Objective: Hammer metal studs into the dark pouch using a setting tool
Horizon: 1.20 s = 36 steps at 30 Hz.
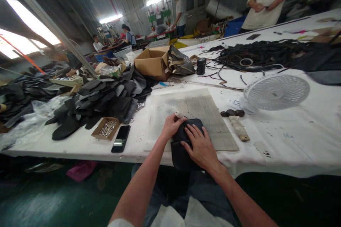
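- The black piece [182, 156] lay at the lower centre of the frame, its upper part over the pale board [222, 138], its lower end reaching the near edge of the white table [301, 145].
- The right hand [200, 146] was spread flat on the piece, fingers apart, clasping nothing.
- The left hand [172, 126] bent its fingers at the piece's upper left corner; whether they pinched it, I could not tell.
- Left of centre, a phone [120, 139] lay near the table edge, beside a small box [98, 134] of metal bits.
- Right of the board, a hammer [239, 127] lay below and left of a fan [277, 92]; white cloth stretched rightward.
- Faint marks on that cloth were unreadable.
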Tool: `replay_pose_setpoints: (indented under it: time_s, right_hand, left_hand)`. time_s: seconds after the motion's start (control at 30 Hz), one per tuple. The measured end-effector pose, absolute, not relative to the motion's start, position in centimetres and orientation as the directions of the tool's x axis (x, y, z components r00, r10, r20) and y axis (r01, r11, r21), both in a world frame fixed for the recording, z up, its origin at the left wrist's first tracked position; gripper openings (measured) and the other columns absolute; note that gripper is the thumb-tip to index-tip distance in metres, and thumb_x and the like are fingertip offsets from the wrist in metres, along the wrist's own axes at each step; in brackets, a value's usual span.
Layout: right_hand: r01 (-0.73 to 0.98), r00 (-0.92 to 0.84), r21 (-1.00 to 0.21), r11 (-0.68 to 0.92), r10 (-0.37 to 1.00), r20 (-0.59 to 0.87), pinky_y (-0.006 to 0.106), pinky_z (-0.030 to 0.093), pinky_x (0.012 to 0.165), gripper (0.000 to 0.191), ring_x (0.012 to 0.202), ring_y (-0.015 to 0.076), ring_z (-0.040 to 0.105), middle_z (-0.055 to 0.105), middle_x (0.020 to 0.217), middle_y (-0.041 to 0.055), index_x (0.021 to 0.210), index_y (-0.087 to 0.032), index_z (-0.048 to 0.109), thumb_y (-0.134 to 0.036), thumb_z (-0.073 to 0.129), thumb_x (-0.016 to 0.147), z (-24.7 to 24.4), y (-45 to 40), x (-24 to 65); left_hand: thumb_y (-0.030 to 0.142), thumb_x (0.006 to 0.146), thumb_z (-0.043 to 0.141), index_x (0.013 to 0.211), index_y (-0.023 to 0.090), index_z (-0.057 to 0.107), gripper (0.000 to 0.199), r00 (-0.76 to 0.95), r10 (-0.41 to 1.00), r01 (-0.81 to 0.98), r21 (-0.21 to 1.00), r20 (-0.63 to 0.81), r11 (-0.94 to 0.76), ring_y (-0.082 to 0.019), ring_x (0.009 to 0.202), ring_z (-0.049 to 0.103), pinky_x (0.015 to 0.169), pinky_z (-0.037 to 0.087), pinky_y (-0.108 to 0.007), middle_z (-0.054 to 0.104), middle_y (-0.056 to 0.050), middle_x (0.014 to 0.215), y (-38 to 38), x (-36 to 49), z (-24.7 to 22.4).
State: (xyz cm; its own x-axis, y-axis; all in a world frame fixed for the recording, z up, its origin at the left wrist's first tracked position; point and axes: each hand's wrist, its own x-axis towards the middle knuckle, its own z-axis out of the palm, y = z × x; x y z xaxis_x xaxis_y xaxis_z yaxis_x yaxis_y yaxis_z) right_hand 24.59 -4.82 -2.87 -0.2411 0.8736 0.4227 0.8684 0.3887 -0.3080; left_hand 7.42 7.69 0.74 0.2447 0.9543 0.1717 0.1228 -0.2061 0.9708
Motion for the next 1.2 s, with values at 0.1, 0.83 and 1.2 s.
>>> replay_pose_setpoints:
  time_s: [0.1,0.83,1.2]
  right_hand:
    - [0.871,-0.243,-0.303,0.386,0.876,0.417,0.067,0.02,0.141,0.066,0.168,0.0369,0.041,0.051,0.179,0.0134,0.172,-0.019,0.051,-0.054,0.051,0.117,-2.7,-4.9,24.5]
    - [0.877,-0.252,-0.281,0.39,0.871,0.423,0.066,0.022,0.141,0.064,0.167,0.0375,0.044,0.053,0.176,0.0156,0.169,-0.017,0.053,-0.054,0.05,0.117,-2.7,-4.9,24.5]
    - [0.782,-0.246,-0.448,0.433,0.875,0.418,0.063,0.033,0.138,0.059,0.16,0.0349,0.052,0.06,0.17,0.0149,0.162,-0.021,0.06,-0.056,0.05,0.116,-1.7,-4.3,25.7]
  left_hand:
    - [0.043,0.095,0.083,0.096,0.02,0.081,0.024,0.232,0.956,0.127,0.969,0.181,-0.214,-0.025,0.099,0.081,0.093,0.061,-0.037,0.088,-0.008,0.102,7.8,7.5,0.5]
    - [0.023,0.1,0.073,0.093,0.022,0.071,0.007,0.262,0.912,0.386,0.833,0.314,-0.398,-0.022,0.085,0.07,0.081,0.051,-0.033,0.078,-0.004,0.091,7.2,8.2,0.7]
    - [0.025,0.102,0.069,0.09,0.025,0.066,0.013,0.252,0.893,0.503,0.737,0.374,-0.45,-0.023,0.086,0.064,0.084,0.049,-0.033,0.076,-0.005,0.094,6.1,9.2,0.1]
